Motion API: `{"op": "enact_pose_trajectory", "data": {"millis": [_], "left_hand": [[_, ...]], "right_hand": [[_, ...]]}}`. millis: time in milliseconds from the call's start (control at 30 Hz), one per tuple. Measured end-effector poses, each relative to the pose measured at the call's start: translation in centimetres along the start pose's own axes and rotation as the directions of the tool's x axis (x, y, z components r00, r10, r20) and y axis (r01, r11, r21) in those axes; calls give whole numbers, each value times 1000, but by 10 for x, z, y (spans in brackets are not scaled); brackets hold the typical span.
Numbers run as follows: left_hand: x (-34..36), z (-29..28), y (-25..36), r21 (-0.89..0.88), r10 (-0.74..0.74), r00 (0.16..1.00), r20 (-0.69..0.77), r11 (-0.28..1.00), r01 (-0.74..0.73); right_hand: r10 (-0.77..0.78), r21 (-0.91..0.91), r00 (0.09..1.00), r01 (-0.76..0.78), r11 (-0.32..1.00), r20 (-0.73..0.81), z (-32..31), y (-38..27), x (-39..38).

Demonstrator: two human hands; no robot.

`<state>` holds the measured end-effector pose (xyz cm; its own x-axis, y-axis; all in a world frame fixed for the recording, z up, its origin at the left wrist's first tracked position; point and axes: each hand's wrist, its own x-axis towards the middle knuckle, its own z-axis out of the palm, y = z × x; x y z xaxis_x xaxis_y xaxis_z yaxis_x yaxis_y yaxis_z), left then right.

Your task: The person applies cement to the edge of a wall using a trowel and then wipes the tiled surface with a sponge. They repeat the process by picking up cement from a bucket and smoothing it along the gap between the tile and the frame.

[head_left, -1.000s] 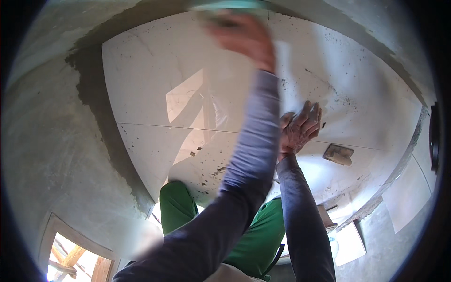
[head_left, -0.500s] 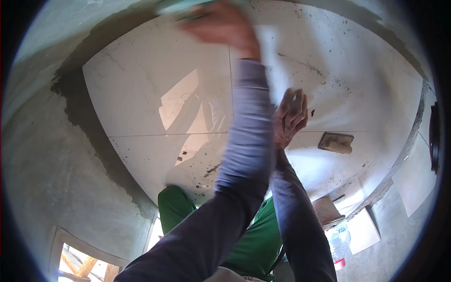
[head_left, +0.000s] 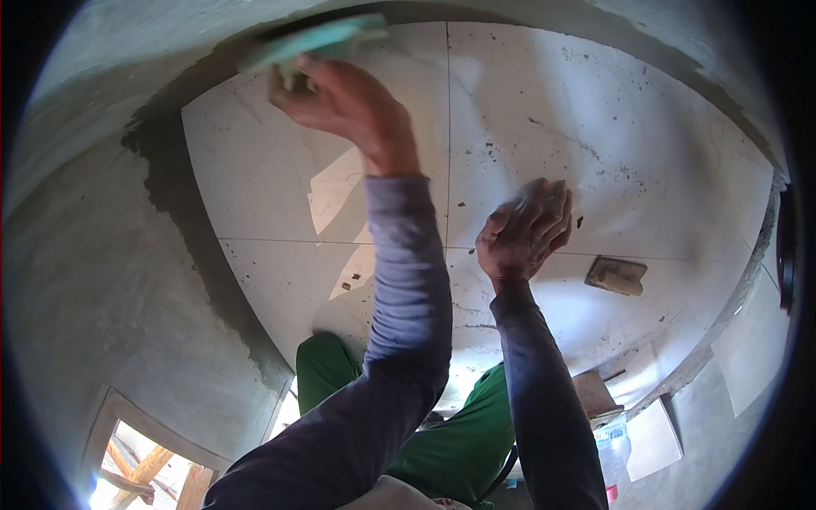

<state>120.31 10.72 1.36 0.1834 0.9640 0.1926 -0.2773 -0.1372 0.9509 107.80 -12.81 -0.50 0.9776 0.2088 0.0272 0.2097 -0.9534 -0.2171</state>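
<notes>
A flat turquoise float [head_left: 327, 41], blurred by motion, is in my left hand [head_left: 344, 102]. It lies along the far edge of the white floor tiles [head_left: 527, 93], against the damp grey strip at the base of the wall. My fingers curl under it, and its handle is mostly hidden by the hand. My right hand [head_left: 529, 228] leans on the tiles near a joint line, fingers stretched out and slightly bent, holding nothing. To the right of that hand lies a small brown-grey rectangular block [head_left: 616, 275] with a dark edge.
Grey plastered walls [head_left: 102, 246] curve round the tiles. Dark crumbs of dirt are scattered on them. My green-trousered knee [head_left: 323, 370] is near. At the lower right stand a clear plastic bottle [head_left: 614, 450] and a white tile piece [head_left: 654, 440]. An opening with timber [head_left: 144, 467] is lower left.
My left hand has swung to the left with the float along the far wall. The right hand stays on the tiles, while the whole view has shifted slightly.
</notes>
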Motion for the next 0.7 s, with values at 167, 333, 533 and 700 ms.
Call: {"op": "enact_pose_trajectory", "data": {"millis": [167, 333, 533, 700], "left_hand": [[-63, 73, 17, 447, -113, 989, -91, 883, 142], [-72, 55, 33, 269, -95, 995, -27, 958, 99], [-41, 64, 21, 244, -35, 978, -207, 966, 87], [-84, 71, 50, 163, -312, 950, 31, 939, 303]], "right_hand": [[31, -107, 998, -36, 994, -50, 3, -6, 1], [246, 181, 968, -233, 955, -51, 1, -10, -2], [-23, -76, 999, 20, 997, -39, 7, 4, -6], [-54, -89, 997, 48, 995, -57, 8, 5, -7]]}}
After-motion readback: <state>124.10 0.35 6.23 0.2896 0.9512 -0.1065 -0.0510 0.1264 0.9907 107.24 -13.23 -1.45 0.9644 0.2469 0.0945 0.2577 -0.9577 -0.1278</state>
